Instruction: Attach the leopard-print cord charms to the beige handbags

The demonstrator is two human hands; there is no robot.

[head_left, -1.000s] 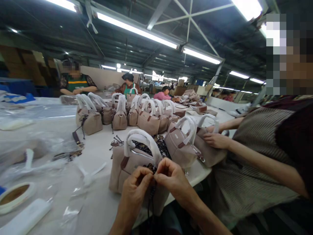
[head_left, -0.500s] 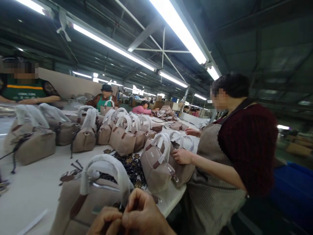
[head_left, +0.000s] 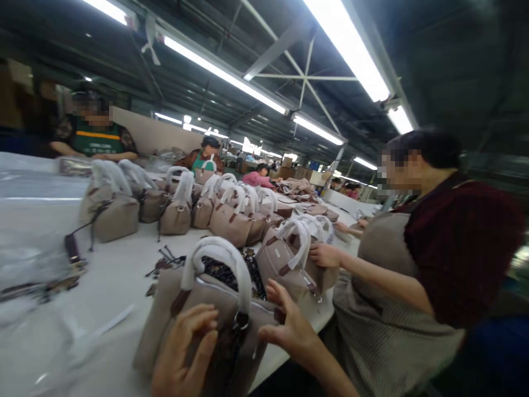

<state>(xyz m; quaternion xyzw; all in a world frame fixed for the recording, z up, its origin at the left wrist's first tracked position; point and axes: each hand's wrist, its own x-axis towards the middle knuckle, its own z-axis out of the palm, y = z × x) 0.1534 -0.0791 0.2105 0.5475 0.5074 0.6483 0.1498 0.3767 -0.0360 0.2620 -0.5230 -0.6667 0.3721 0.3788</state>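
Observation:
A taupe handbag (head_left: 194, 309) with white-wrapped handles stands at the near edge of the white table (head_left: 124, 275). My left hand (head_left: 184, 353) lies flat on its front face with the fingers spread, next to a dark braided strap (head_left: 227, 353) that hangs from a metal ring. My right hand (head_left: 289, 328) is open at the bag's right end, thumb and fingers apart, touching the side. Neither hand grips anything.
Several more taupe handbags (head_left: 231, 220) stand in rows across the table. A co-worker in a striped apron (head_left: 397, 286) stands close on my right with a hand (head_left: 324, 255) on another bag. Loose straps (head_left: 72, 248) and clear plastic lie at the left. Other people work at the far side.
My hands were pinched together at the bag's strap ring; now both have opened and moved apart onto the bag. The view has swung back left and down a little.

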